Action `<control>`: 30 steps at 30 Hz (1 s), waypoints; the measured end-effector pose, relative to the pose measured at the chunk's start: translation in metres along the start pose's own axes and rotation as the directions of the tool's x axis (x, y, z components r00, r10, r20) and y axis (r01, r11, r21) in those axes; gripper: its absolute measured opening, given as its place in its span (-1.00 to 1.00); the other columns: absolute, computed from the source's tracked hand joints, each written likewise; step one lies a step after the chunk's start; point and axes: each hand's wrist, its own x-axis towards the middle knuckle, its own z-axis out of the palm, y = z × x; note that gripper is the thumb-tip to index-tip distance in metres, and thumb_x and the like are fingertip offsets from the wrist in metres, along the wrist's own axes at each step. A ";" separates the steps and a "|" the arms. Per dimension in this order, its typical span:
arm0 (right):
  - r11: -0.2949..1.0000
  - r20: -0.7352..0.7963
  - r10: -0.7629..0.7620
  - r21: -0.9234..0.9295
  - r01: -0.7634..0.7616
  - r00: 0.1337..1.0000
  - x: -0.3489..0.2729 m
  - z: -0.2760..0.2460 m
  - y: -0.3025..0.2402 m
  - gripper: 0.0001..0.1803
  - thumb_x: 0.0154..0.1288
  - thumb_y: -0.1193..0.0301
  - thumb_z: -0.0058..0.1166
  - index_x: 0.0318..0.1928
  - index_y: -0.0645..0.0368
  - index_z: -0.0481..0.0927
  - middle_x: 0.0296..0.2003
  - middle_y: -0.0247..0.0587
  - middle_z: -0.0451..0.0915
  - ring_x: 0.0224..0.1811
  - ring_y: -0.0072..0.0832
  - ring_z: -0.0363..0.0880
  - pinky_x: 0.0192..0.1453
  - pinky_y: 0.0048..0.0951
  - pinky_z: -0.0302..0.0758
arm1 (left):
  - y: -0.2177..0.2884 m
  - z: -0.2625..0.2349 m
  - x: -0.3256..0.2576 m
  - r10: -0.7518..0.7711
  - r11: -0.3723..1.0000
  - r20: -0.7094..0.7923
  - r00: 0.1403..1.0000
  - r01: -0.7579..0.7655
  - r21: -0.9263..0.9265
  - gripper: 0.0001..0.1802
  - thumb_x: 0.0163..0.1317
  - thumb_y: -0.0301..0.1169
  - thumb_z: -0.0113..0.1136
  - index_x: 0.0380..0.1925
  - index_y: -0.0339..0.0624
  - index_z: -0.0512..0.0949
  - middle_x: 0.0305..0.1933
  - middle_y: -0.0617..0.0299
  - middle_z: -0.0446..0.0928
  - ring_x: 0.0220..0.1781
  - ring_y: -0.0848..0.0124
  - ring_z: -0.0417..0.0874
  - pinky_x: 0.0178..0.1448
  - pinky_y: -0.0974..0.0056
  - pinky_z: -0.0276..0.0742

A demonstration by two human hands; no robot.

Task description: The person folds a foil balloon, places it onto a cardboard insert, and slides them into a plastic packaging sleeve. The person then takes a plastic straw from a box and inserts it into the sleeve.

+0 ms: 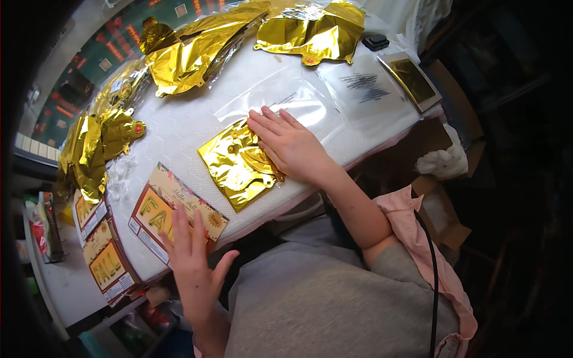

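A folded gold foil balloon (230,170) lies as a flat, crinkled square near the front of the white padded table. My right hand (292,143) rests palm down with fingers extended, covering its right upper corner. Just beyond those fingertips, a clear plastic bag (304,107) lies flat. My left hand (194,265) is open, thumb held apart, its fingertips over a printed cardboard insert (156,206) at the table's front left edge. Whether they touch the card cannot be made out. Nothing shows in the left hand's grasp.
Flat gold foil balloons lie at the back (200,51), back right (322,36) and left (98,143). To the right are stacked clear bags (364,89), a gold-fronted packet (412,80) and a small black object (375,42). More printed inserts (107,262) sit at left, beside white threads (121,173).
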 end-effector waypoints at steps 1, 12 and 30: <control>1.000 -0.001 -0.008 -0.012 0.008 1.000 0.000 0.000 0.000 -0.44 0.63 0.30 -0.09 0.54 0.16 0.32 0.56 -0.10 0.31 0.65 -0.19 0.18 0.70 -0.05 0.08 | 0.014 0.005 0.009 0.075 0.997 0.005 0.997 -0.075 -0.018 0.14 0.12 -0.11 0.53 0.62 -0.23 0.13 0.73 -0.14 0.01 0.74 -0.08 0.03 0.69 -0.31 -0.10; 0.988 0.022 0.021 0.154 -0.024 1.000 0.000 -0.006 0.002 -0.41 0.65 0.28 -0.12 0.59 0.06 0.26 0.60 -0.13 0.24 0.69 -0.14 0.10 0.73 -0.03 0.00 | -0.005 0.009 -0.016 -0.185 0.980 -0.018 0.983 0.183 -0.074 -0.05 0.09 -0.70 0.16 0.59 -0.30 0.18 0.70 -0.19 0.05 0.72 -0.17 0.04 0.71 -0.12 0.00; 0.787 -0.147 0.188 0.614 -0.059 0.971 -0.002 -0.020 0.005 -0.38 0.76 0.08 -0.30 0.50 0.29 0.39 0.33 0.16 0.49 0.42 -0.01 0.43 0.56 -0.20 0.25 | 0.050 0.013 0.043 0.024 0.997 0.146 0.989 -0.034 0.066 -0.11 0.23 -0.56 0.11 0.63 0.06 0.22 0.75 0.11 0.04 0.75 -0.17 -0.04 0.57 -0.61 -0.16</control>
